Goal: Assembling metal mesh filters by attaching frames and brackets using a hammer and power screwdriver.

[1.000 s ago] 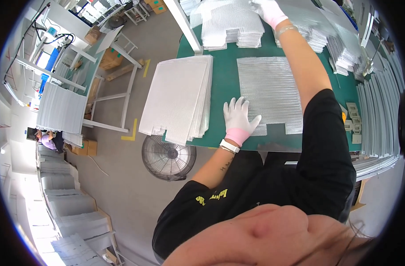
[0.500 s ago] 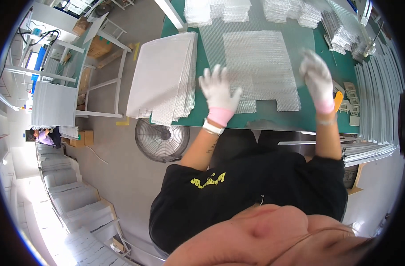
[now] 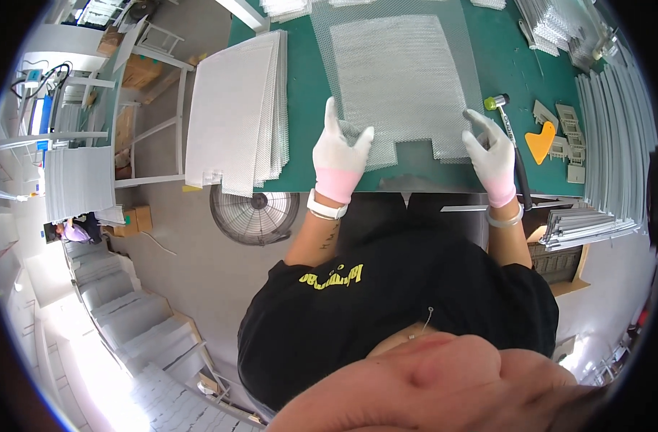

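Note:
A whitish mesh sheet [image 3: 401,83] with a notched near edge lies on the green table, over a larger translucent mesh sheet [image 3: 455,43]. At its near left corner is my left hand [image 3: 340,155], in a white glove with a pink cuff; the index finger stretches forward along the edge and the thumb stands apart. My right hand [image 3: 493,155], gloved alike, is by the near right corner, thumb and fingers apart, fingertips close to the edge. Whether either hand touches the sheet I cannot tell. Neither one holds anything visible.
A stack of white mesh sheets [image 3: 232,108] lies left. To the right are a hammer [image 3: 507,126], an orange flat tool [image 3: 540,142], beige plastic parts [image 3: 570,137] and long white strips [image 3: 613,144]. A floor fan [image 3: 255,216] stands below the table's front edge.
My right hand has come down from the right side to the sheet's near right corner. The left hand's spread fingers have changed to an extended index finger and thumb. The view has shifted.

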Demonstrator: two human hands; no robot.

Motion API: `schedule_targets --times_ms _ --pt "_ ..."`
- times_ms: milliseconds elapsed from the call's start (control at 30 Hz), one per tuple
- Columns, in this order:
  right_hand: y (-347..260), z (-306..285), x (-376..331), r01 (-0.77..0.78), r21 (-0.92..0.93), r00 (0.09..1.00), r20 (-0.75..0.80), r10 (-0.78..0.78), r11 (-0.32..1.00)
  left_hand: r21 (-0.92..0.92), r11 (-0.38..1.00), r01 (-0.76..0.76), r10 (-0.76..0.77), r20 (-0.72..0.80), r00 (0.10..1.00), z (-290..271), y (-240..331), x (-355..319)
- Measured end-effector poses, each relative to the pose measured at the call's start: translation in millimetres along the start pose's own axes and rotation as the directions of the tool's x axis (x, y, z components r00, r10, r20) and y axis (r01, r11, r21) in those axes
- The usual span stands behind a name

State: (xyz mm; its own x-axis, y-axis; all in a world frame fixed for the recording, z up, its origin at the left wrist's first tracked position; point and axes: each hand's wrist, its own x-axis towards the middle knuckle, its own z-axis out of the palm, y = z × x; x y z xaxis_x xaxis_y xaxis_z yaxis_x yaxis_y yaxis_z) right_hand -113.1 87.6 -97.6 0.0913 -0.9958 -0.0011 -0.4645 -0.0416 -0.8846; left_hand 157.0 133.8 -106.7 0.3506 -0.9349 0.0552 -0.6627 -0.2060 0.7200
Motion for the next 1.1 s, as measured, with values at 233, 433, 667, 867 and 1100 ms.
schedule_targets --times_ms 233,433,667,867,1100 --pt "29.1 19.5 12.1 0.172 -0.117 0.983 -0.044 -0.179 0.978 0.187 0.982 -0.025 0.016 0.052 0.999 18.4 -18.8 17.2" --pt "33.8 26.4 8.4 0.248 -0.387 0.948 -0.093 -0.305 0.888 0.308 0.945 -0.106 0.113 -0.005 0.994 24.2 -24.6 14.9" --pt "36.7 24.4 10.5 0.246 -0.384 0.956 -0.054 -0.288 0.89 0.314 0.945 -0.086 0.083 0.025 0.996 23.7 -28.1 18.2" --pt "31.8 23.1 9.1 0.229 -0.438 0.96 -0.05 -0.277 0.87 0.324 0.94 -0.105 0.105 0.019 0.994 24.7 -27.0 19.1" --pt "25.1 -9.4 35.3 0.326 -0.62 0.932 0.085 -0.352 0.714 0.376 0.919 -0.115 0.109 0.037 0.993 13.8 -18.2 29.4"
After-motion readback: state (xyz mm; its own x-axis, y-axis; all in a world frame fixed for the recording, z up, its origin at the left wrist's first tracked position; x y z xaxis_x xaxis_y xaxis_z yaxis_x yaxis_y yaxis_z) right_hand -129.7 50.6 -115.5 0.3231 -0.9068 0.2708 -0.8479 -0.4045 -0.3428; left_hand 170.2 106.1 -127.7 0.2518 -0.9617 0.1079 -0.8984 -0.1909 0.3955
